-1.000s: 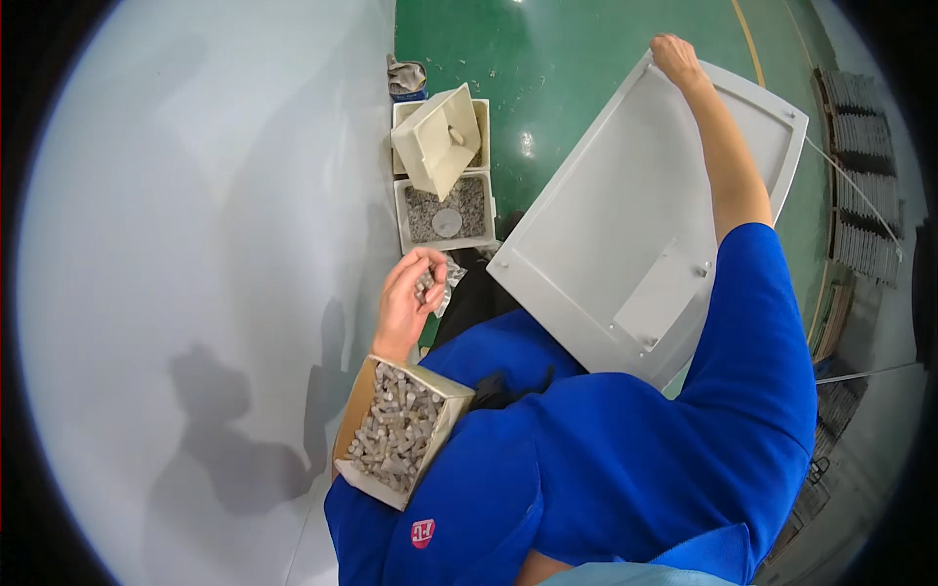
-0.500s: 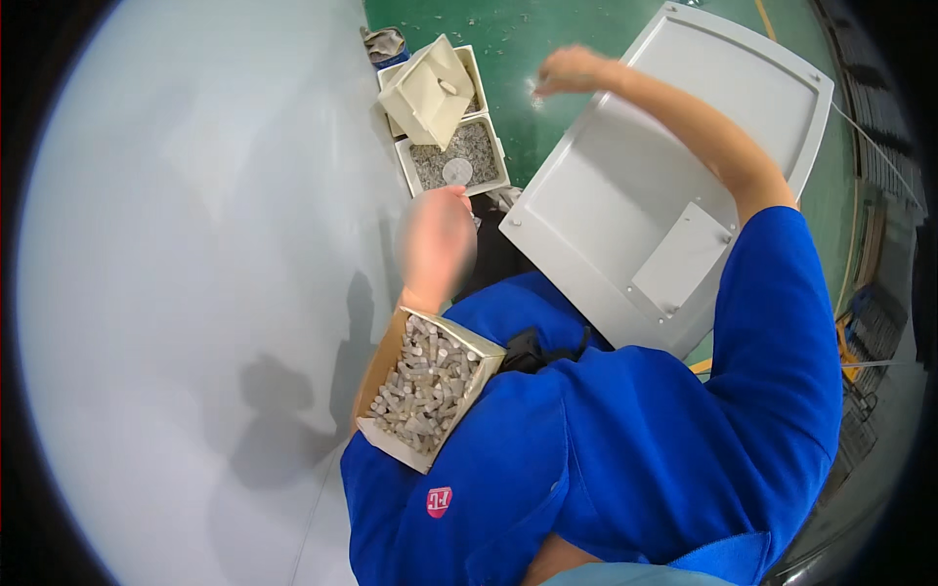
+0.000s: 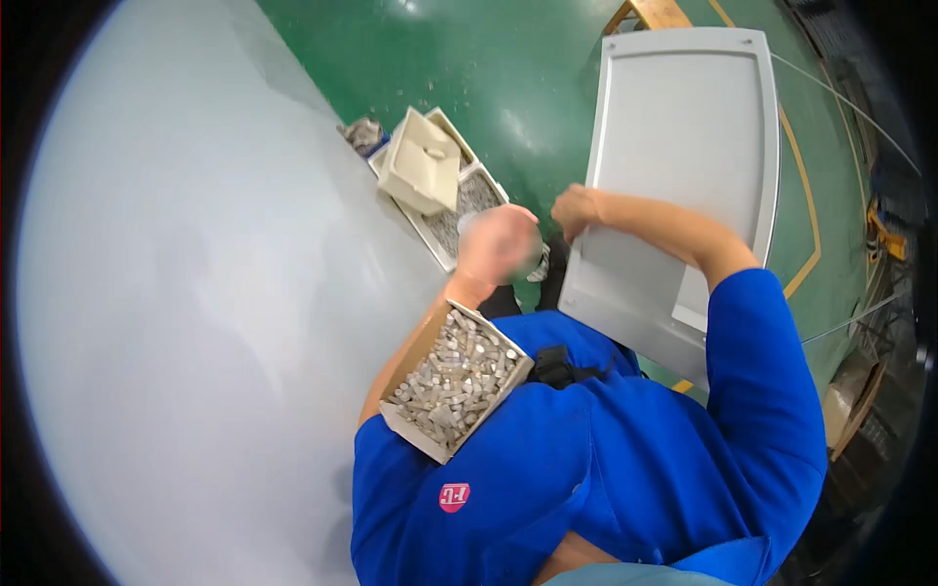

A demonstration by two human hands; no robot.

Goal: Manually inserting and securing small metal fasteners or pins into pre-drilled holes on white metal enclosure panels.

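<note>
My left hand point(image 3: 496, 249) is blurred; its fingers and anything in them cannot be made out. An open cardboard box point(image 3: 415, 432) full of small grey-white plugs point(image 3: 457, 376) rests in the crook of my left arm against my chest. My right hand point(image 3: 578, 210) is closed, fingers curled down, at the left edge of a large light grey panel point(image 3: 679, 117). Whether it touches that edge or pinches a small piece is hidden. The panel has a raised rim, small studs at its corners and a paler rectangular plate point(image 3: 693, 296) low on its face.
Beyond my left hand stand cream bins point(image 3: 435, 256) with small grey bits and a tilted cream container point(image 3: 422, 161). A cloth-topped blue item point(image 3: 363, 137) sits behind them. A pale wall point(image 3: 195, 293) runs along the left; the floor point(image 3: 479, 59) is green. Yellow wood point(image 3: 660, 14) shows behind the panel.
My right hand has come down and toward me along the panel's left side. My left hand has moved right, closer to it. The whole view has turned and shifted.
</note>
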